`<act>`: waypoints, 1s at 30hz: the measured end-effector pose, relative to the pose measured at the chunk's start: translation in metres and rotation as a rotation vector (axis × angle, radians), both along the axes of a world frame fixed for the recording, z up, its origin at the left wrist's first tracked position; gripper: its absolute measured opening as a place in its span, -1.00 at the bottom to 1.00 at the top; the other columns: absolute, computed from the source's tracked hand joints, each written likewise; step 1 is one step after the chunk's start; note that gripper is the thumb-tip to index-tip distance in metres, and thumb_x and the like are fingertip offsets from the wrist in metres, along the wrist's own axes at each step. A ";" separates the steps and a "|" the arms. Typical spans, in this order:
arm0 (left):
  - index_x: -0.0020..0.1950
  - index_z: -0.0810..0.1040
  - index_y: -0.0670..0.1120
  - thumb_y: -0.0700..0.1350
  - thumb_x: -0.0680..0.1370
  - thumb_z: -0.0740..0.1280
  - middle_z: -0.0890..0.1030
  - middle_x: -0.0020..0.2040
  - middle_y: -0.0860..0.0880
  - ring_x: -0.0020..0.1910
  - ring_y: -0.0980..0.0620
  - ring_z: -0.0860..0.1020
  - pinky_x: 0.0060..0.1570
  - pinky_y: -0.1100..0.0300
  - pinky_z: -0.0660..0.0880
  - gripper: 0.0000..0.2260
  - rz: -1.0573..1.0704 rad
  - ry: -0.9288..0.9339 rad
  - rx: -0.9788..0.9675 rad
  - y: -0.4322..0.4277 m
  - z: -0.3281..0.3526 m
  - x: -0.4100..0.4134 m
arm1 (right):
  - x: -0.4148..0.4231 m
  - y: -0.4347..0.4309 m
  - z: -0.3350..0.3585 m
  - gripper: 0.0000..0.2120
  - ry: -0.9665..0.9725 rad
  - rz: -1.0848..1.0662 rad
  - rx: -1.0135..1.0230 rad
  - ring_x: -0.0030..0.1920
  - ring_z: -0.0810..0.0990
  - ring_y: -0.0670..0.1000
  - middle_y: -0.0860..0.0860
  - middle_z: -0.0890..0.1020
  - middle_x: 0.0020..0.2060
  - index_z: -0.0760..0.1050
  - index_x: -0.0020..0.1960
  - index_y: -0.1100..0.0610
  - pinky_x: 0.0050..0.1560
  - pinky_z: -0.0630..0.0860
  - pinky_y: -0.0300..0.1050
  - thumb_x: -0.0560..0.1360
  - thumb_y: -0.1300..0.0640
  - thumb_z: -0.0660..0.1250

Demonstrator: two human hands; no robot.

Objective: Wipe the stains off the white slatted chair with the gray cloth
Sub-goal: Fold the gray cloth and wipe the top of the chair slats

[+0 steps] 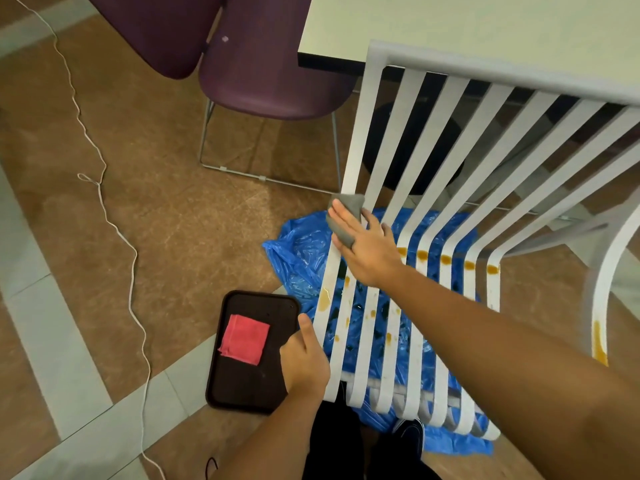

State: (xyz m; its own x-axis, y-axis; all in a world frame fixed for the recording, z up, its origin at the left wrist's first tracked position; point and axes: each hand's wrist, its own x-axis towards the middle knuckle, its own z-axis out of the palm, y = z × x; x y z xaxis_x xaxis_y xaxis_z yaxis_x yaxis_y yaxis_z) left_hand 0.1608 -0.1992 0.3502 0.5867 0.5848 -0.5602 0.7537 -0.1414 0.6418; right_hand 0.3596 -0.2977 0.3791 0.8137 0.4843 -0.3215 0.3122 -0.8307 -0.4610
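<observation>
The white slatted chair [446,140] fills the right half of the head view, its slats curving from backrest down into seat. Orange-brown stains [445,259] dot the slats across the bend, with more on the seat's left slats and on the right armrest. My right hand [367,247] presses the gray cloth [348,211] flat against the leftmost slat at the bottom of the backrest. My left hand [304,358] grips the seat's left edge slat, thumb up along it.
A blue plastic sheet [298,251] lies on the floor under the chair. A dark tray [242,386] with a folded pink cloth [244,339] sits left of the seat. A purple chair [263,71] stands behind, a white cord [133,271] trails across the floor, a pale table [450,22] top right.
</observation>
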 end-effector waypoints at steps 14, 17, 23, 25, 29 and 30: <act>-0.46 0.49 0.09 0.45 0.53 -0.10 0.52 -0.50 -0.07 -0.44 -0.08 0.56 -0.26 -0.21 0.58 -0.36 0.022 -0.028 0.020 -0.002 -0.002 0.000 | -0.039 -0.001 -0.019 -0.45 -0.242 0.230 -0.192 0.60 -0.29 0.08 -0.19 0.01 0.61 0.00 0.63 -0.09 0.49 -0.36 0.37 0.68 -0.20 -0.11; -0.45 0.49 0.09 0.45 0.53 -0.11 0.57 -0.46 -0.10 -0.44 -0.07 0.60 -0.28 -0.21 0.58 -0.35 0.024 -0.037 0.018 -0.002 -0.003 0.000 | 0.018 0.008 -0.007 -0.44 -0.396 0.344 -0.318 0.62 -0.15 0.13 -0.07 0.16 0.60 0.16 0.60 0.02 0.53 -0.21 0.34 0.68 -0.18 -0.11; -0.48 0.43 -0.02 0.46 0.53 -0.10 0.56 -0.46 -0.10 -0.44 -0.08 0.59 -0.31 -0.18 0.58 -0.31 0.032 -0.015 0.003 -0.001 -0.004 -0.001 | 0.043 0.019 0.003 -0.41 -0.405 0.356 -0.349 0.61 -0.21 0.15 0.02 0.12 0.61 0.15 0.60 0.12 0.56 -0.24 0.24 0.69 -0.15 -0.17; -0.47 0.39 -0.04 0.45 0.53 -0.11 0.53 -0.48 -0.10 -0.45 -0.09 0.58 -0.31 -0.18 0.57 -0.31 0.039 -0.013 0.022 -0.002 -0.002 0.000 | 0.016 0.021 -0.003 -0.43 -0.317 0.335 -0.261 0.60 -0.24 0.12 0.02 0.12 0.61 0.16 0.59 0.14 0.57 -0.26 0.19 0.70 -0.13 -0.15; -0.49 0.36 -0.02 0.41 0.55 -0.14 0.47 -0.51 -0.04 -0.47 -0.09 0.51 -0.33 -0.18 0.54 -0.33 0.023 -0.014 0.083 -0.003 -0.004 -0.001 | -0.060 0.025 -0.016 -0.45 -0.080 0.227 -0.065 0.58 -0.35 0.04 -0.01 0.09 0.62 0.12 0.61 0.15 0.55 -0.32 0.09 0.70 -0.08 -0.05; -0.48 0.40 -0.02 0.41 0.55 -0.14 0.50 -0.50 -0.03 -0.46 -0.08 0.52 -0.33 -0.17 0.54 -0.32 0.031 -0.021 0.090 -0.002 -0.006 -0.002 | -0.079 0.026 -0.016 -0.42 -0.056 0.225 -0.057 0.58 -0.36 0.03 -0.01 0.08 0.62 0.11 0.61 0.16 0.55 -0.33 0.09 0.68 -0.10 -0.09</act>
State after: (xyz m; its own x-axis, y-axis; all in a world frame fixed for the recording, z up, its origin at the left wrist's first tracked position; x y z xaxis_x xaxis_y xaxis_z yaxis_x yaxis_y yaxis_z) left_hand 0.1586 -0.2017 0.3443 0.5791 0.6501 -0.4920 0.7448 -0.1765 0.6435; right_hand 0.2805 -0.2712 0.3627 0.7048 0.6374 -0.3114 0.5157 -0.7618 -0.3920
